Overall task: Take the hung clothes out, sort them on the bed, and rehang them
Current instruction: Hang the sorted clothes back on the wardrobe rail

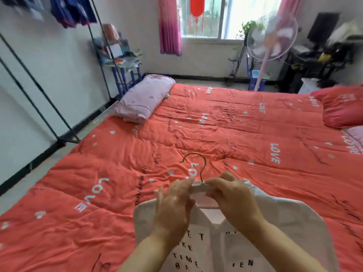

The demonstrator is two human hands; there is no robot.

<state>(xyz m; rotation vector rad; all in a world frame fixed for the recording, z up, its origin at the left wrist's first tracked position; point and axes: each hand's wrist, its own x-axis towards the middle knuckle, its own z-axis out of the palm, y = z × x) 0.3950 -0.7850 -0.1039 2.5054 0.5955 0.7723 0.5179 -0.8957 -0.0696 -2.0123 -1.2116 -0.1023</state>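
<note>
White shirt (255, 242) lay collar-up at the near edge of the red quilt (216, 124), its black print partly readable ("TIME", plus fragments "KE" and "EN"); 2 hands met at its neck; left hand (174, 203) curled its fingers over the pale hanger (198, 187), right hand (233, 195) pinched the same bar just beside the wire hook (brass-coloured, over the quilt); "LOVE" repeated in white across the quilt; 1 folded pink blanket (145, 97) lay at its far left edge; blue garments (72, 10) hung on the black rack (68, 139).
</note>
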